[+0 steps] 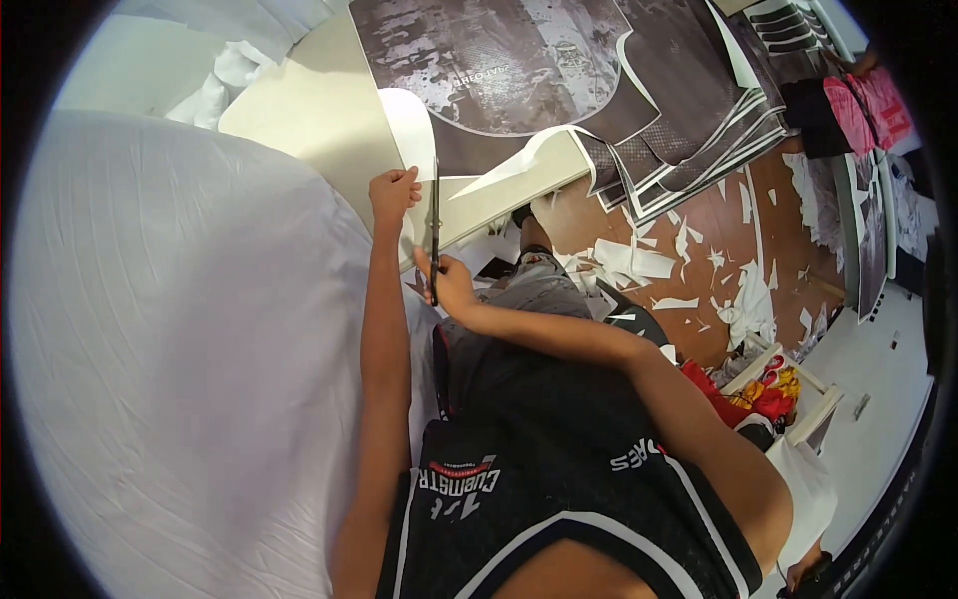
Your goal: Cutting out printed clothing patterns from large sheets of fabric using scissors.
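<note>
— Scissors first: we hold one pair of long dark-bladed scissors (434,235) in our right hand (451,285), whose grip is curled tight round the handles at the near end, blades pointing away from us along the edge of the pale bench (309,115).

— And our left hand (392,192)?

— Its grip pinches the white paper sheet (411,125) just left of the scissors, steadying it where it curls up beside the blades.

— How far along do we judge the cutting?

— Well in, but not done. Beyond the scissors lies a large grey mottled printed sheet (499,60) with a curved outline, uncut as far as we can tell. Right of it, a fanned stack of dark printed pieces with white borders (689,140) looks already trimmed. Whether the blades are parted or together, we cannot tell.

— Counts?

— One pair of scissors, two hands, one sheet in hand, one big print. The stack holds several pieces; too overlapped to number. White paper offcuts (639,265) litter the wooden floor (718,225) right of the scissors, too many to count.
</note>
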Demonstrator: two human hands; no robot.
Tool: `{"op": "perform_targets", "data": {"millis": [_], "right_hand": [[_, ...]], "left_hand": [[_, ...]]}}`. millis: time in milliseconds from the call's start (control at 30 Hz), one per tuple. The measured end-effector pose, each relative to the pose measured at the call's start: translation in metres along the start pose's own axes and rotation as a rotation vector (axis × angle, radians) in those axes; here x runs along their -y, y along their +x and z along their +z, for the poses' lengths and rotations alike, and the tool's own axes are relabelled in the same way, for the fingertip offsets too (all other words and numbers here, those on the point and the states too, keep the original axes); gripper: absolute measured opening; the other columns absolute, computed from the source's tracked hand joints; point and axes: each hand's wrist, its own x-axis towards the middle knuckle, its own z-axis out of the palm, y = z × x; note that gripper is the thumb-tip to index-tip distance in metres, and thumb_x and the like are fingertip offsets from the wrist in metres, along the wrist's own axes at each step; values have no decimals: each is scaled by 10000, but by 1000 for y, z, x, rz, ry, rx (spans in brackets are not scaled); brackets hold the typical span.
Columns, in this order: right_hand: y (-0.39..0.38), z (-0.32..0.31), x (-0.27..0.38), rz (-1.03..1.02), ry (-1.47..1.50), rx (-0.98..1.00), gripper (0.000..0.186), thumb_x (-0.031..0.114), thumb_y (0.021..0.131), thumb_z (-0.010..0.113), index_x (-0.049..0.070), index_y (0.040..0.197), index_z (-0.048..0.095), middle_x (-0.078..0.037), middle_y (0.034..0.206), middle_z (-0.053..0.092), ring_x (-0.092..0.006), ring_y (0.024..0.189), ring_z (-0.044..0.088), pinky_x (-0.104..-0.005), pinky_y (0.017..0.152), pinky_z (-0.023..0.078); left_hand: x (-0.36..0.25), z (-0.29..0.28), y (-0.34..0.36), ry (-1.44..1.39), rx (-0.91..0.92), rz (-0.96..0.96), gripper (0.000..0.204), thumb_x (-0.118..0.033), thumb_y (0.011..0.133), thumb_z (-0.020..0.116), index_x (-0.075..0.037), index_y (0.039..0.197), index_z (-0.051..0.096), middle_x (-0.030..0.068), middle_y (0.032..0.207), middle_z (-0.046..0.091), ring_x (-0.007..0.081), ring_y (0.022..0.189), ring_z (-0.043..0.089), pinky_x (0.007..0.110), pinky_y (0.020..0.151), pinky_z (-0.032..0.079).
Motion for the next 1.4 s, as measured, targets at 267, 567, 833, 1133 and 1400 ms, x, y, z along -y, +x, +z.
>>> {"op": "perform_targets", "data": {"millis": [267,567,833,1133,1400], "right_hand": [[16,5,14,-42,-20,-75,539,528,878,695,53,678,537,-10,546,526,-92,420,508,-254,415,391],[7,-23,11,-71,-138,-9,541,533,840,737,78,640,525,3,519,497,-84,407,497,-249,393,399],[19,-33,8,-69,-67,13,538,534,825,754,98,631,506,5,522,494,-81,400,486,-243,385,388],[61,-45,42,-89,-232,32,516,499,812,781,96,616,525,3,500,505,-80,385,481,-230,380,372],[79,-64,87,-43,-289,118,533,502,790,798,93,596,515,0,499,501,-83,393,482,-238,378,376]], "left_hand": [[-20,2,-4,117,31,-8,266,-246,859,742,8,815,678,78,685,661,158,540,617,284,492,481],[-3,27,-8,1157,-354,839,550,-290,982,512,-97,1481,388,139,1509,383,335,1416,315,511,1173,221],[23,31,-6,1167,-299,744,532,-260,1034,352,-71,1528,294,110,1604,250,277,1485,212,489,1203,143],[12,28,6,1239,-307,682,547,-257,1030,344,-61,1535,270,92,1614,231,235,1494,194,460,1214,129],[10,28,-7,1235,-299,673,547,-257,1029,351,-54,1531,274,92,1612,234,242,1492,200,462,1215,125]]}}
